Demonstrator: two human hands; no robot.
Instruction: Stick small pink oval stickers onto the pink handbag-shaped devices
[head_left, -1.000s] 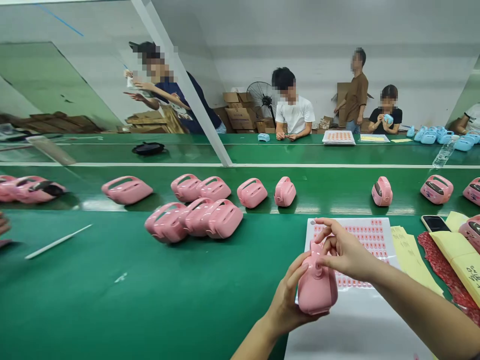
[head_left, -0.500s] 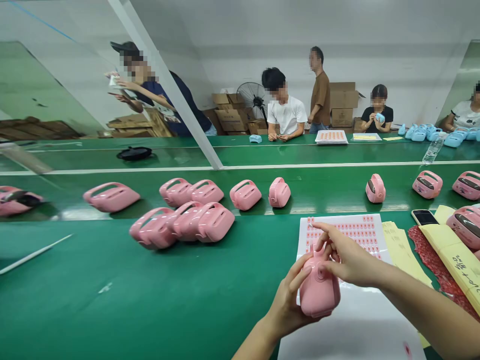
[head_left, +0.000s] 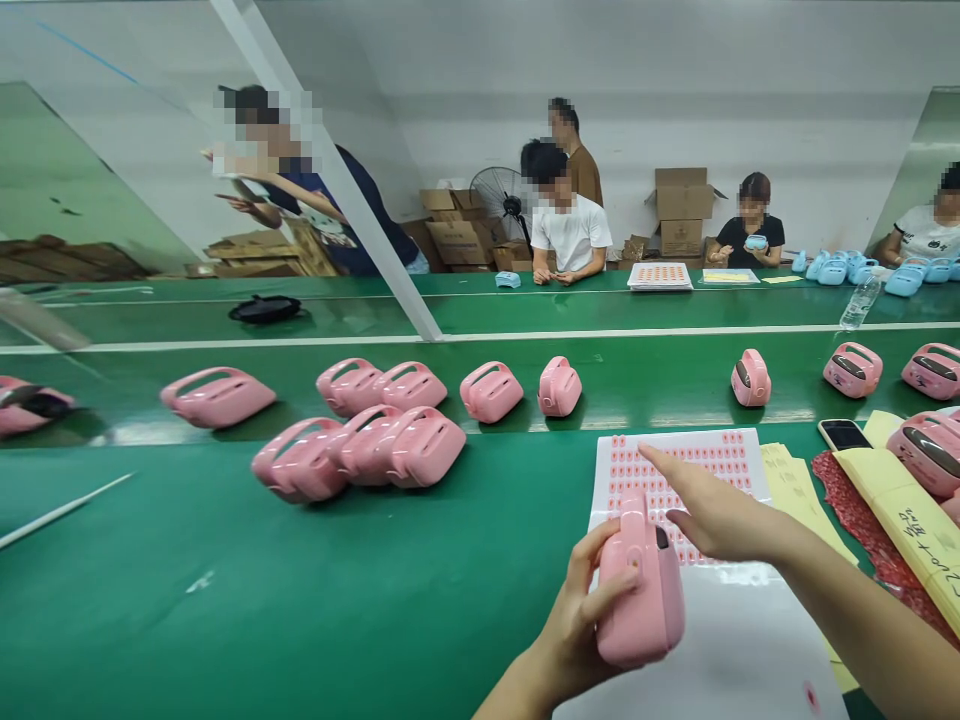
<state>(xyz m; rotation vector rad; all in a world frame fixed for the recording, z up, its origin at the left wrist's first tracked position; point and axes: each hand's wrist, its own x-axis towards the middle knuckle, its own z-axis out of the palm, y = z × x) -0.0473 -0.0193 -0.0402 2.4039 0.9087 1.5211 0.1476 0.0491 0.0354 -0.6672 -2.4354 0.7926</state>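
Note:
My left hand [head_left: 574,620] grips a pink plastic device with a carrying handle [head_left: 637,600], its narrow side turned toward me. A small round spot shows on that side near my left thumb, and a dark panel edge shows at its right. Just beyond the device, my right hand [head_left: 709,500] is open with fingers stretched out and holds nothing I can see. Beneath it lies a white sheet of small red oval stickers [head_left: 622,470]. Whether my right fingertips touch the sheet, I cannot tell. Plain white backing [head_left: 735,640] extends below.
Several pink devices [head_left: 427,445] stand at the left, others along the green belt [head_left: 645,375]. On the right are yellow papers [head_left: 892,510], a phone [head_left: 844,434] and red bubble wrap [head_left: 855,520]. Co-workers [head_left: 570,235] sit and stand across the table.
My right hand has come off the device, its fingers straightening over the sticker sheet. The device has turned in my left hand, showing its dark panel edge. Behind, a standing person has moved left.

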